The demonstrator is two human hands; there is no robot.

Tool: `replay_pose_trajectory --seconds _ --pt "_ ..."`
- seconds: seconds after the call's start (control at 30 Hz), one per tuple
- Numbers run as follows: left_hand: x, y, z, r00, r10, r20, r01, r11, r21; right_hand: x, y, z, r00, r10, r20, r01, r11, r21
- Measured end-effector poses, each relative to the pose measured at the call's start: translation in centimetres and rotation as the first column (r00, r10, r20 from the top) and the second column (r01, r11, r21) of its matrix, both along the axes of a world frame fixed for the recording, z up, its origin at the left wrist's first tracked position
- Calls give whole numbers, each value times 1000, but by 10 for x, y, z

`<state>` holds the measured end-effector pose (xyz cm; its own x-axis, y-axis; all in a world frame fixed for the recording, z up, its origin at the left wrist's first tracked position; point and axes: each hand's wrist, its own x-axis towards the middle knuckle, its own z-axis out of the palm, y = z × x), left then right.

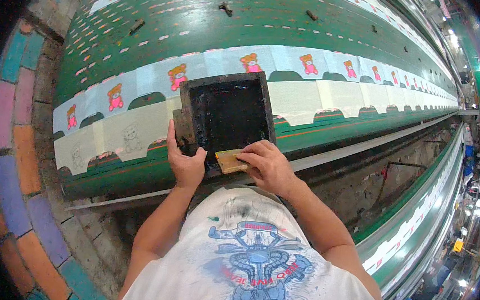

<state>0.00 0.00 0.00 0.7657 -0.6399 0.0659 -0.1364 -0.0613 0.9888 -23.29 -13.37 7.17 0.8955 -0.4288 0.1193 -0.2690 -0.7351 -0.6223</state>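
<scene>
The black-framed printing screen [227,115] lies flat on the long green print table [216,18], set squarely over one fabric panel in the row of pale blue and cream cut pieces [312,93] that runs the table's length. This placement appears intended to register the frame's dark mesh with a single panel, since the neighbouring panels carry finished teddy-bear prints [177,76] at regular spacing. The left hand [185,160] grips the frame's near left corner, thumb over the upper edge and fingers curled together down its outer side; this hold presses the frame against the fabric and likely prevents lateral shift. The right hand [269,166] rests at the near edge of the frame with its fingers closed together over a wooden squeegee [231,162], whose handle sits against the inner near rail; the blade itself is hidden below the hand. Some panels to the left show only a faint bear outline [131,136], which suggests colours are laid in separate passes. A metal rail [352,150] borders the table's near side, and small stops [226,8] are fixed across the table surface beyond.
</scene>
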Motion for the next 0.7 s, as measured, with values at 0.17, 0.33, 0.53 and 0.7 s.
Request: replay_pose_trajectory --seconds 0.17,0.33,0.53,0.7 --pt "-32 -25 -7 993 -11 -118 2 997 -77 -28 -18 -4 999 -36 20 36 999 10" --pt "-100 -83 -19 1000 -2 9 2 999 -34 -97 -73 -3 999 -53 1 53 998 15" --pt "-154 -128 -23 996 11 -89 -16 998 -58 -146 -122 -3 998 61 -11 -62 997 -52" --pt "-169 -133 -17 989 12 -146 -14 1000 -13 -155 -135 10 982 166 -85 -172 983 -70"
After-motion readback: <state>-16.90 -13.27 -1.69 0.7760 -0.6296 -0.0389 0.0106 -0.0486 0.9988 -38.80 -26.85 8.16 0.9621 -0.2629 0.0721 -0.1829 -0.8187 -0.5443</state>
